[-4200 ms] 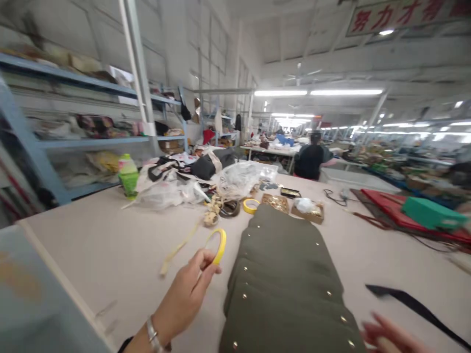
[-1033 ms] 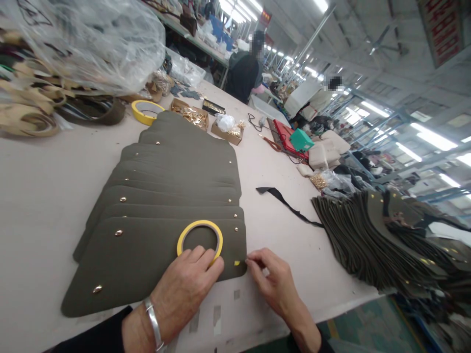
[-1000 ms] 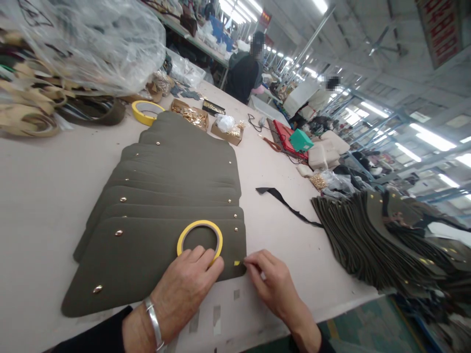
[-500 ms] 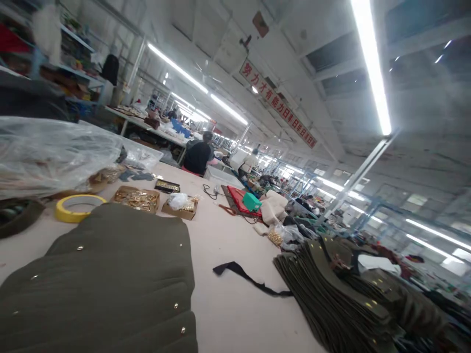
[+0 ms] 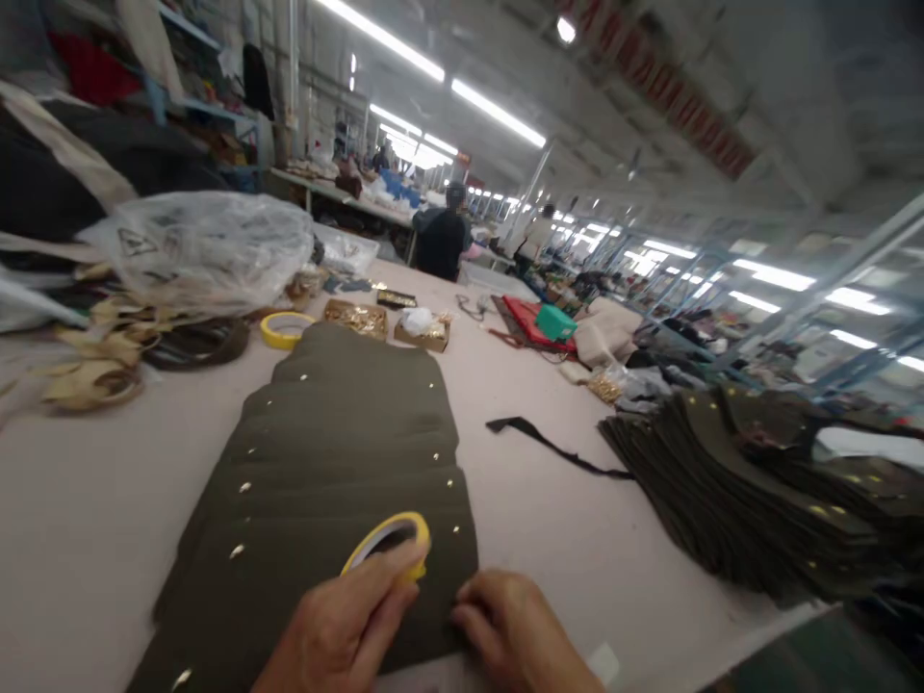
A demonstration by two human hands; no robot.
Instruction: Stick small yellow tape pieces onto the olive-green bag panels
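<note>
Both hands back in view after that look-up | left hand fingers gripping yellow tape roll | right hand fingers curled, pressing near olive panel edge

The left hand and right hand lie side by side at the near table edge, both on the nearest of the overlapped panels, which run away from the hands in a row; the tape roll stands tilted on that panel, touching the left hand's fingers. Beyond the far end of the row lie a second tape roll to the left and two boxes just behind it, with a plastic bag farther left. Right of the hands a strap lies on the table, and past it, well apart, a stack of panels.
</note>
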